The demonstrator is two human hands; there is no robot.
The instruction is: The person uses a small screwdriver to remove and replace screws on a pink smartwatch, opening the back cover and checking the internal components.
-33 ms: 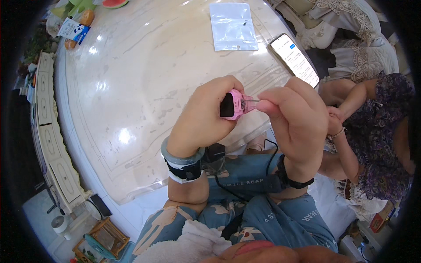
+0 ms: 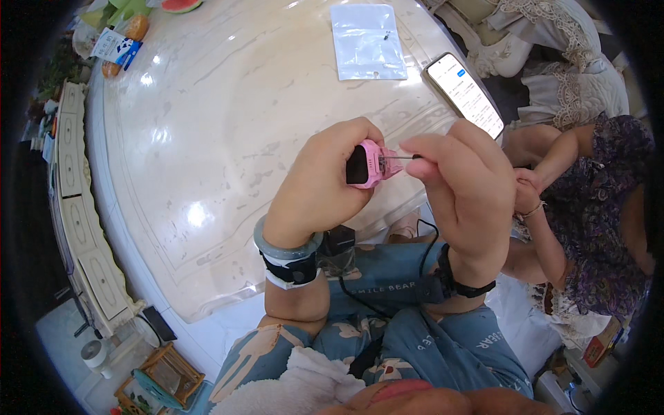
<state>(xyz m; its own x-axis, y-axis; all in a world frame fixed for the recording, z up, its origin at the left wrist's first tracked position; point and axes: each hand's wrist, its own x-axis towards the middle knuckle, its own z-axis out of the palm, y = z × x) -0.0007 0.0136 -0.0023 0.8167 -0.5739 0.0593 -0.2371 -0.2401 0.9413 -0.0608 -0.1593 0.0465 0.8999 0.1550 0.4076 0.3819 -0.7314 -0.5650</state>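
My left hand [image 2: 312, 185] is closed around a pink smartwatch [image 2: 374, 166] with a dark screen, holding it above the near edge of the table. A short translucent pink piece sticks out at the watch's right side. My right hand [image 2: 476, 190] pinches a thin screwdriver [image 2: 401, 158], its slim metal shaft lying level and a black bit of handle showing between thumb and forefinger. The shaft's tip reaches the joint between the watch case and the pink piece. The exact contact is too small to make out.
On the marbled table [image 2: 207, 131] lie a clear plastic bag [image 2: 366, 45] with tiny dark bits on it and a lit phone [image 2: 465, 93]. Fruit and a blue-white packet [image 2: 116, 48] are at the far left. Another person's clasped hands [image 2: 529, 190] are close on the right.
My right fingers have shifted slightly, and more of the black handle now shows between them. My left hand and the watch stay almost in place.
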